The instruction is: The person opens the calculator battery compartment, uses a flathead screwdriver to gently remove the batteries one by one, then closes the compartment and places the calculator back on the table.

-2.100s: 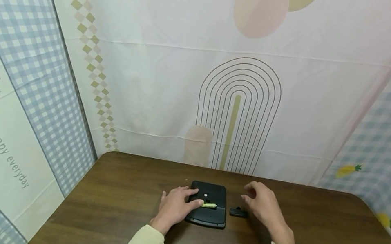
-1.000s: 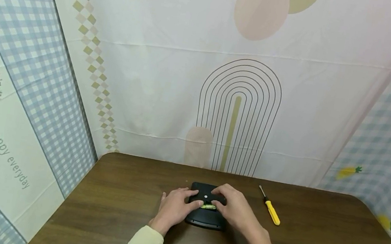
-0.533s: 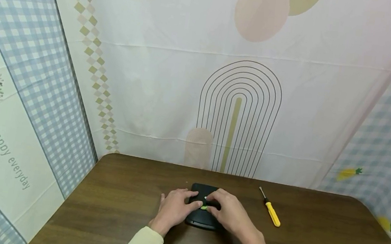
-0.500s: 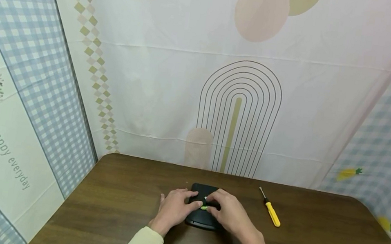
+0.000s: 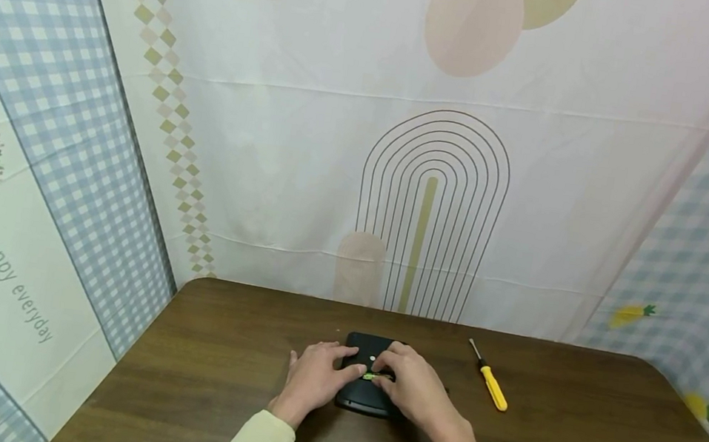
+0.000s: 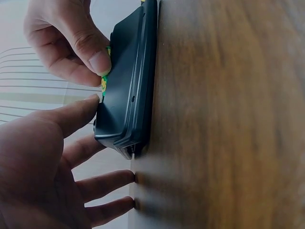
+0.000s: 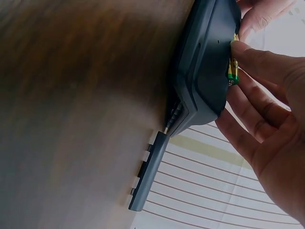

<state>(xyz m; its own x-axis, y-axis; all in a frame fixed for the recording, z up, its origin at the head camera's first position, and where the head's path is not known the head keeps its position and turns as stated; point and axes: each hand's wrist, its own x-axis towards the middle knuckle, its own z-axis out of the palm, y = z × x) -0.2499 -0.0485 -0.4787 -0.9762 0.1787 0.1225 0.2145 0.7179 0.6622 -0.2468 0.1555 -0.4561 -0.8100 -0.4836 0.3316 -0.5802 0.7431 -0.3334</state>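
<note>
A black, flat calculator-shaped device (image 5: 364, 404) lies back side up on the table. My left hand (image 5: 315, 374) rests over its left side, fingers spread. In the left wrist view the left thumb touches the device's upper face near the battery slot, and two fingertips meet the table. My right hand (image 5: 416, 387) pinches a green-and-gold battery (image 7: 233, 71) between thumb and fingers at the slot. One end of the battery sticks out past the right thumb in the right wrist view; the slot itself is mostly hidden by the fingers.
A black battery cover (image 7: 148, 174) with small tabs lies on the table just right of the device, mostly behind the right hand in the head view. Farther right lies a yellow-handled screwdriver (image 5: 494, 387). A printed cloth (image 5: 294, 168) hangs behind the table's back edge.
My right hand has moved left from beside the battery cover onto the device and now pinches the battery, uncovering the screwdriver. My left hand has stayed on the device.
</note>
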